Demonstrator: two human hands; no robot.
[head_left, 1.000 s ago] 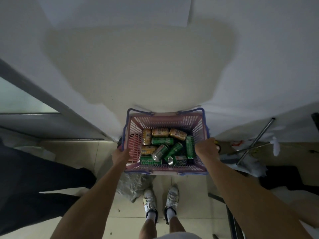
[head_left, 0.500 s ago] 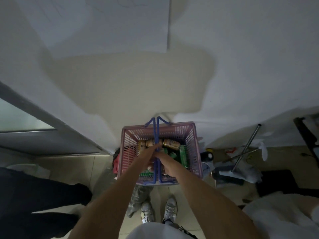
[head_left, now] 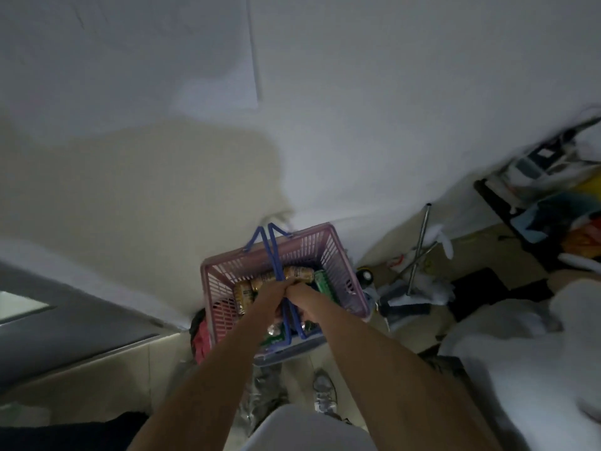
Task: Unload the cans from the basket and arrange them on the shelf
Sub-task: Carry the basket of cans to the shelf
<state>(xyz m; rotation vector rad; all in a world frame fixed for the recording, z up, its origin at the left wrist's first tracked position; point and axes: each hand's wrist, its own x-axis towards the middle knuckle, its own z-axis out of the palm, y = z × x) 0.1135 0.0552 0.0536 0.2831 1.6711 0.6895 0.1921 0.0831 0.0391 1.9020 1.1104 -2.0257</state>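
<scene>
Gripping blue handles (head_left: 272,255), both hands (left hand (head_left: 272,292), right hand (head_left: 300,292)), cans (head_left: 297,273) beneath fingers (head_left: 286,285)

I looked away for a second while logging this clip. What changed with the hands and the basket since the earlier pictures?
Both hands left the basket's side rims and came together at its middle. The left hand and right hand now grip the blue handles, which have swung up from the rim. The pink basket has turned, so it now sits skewed in view. The cans are still inside; none has been taken out.
</scene>
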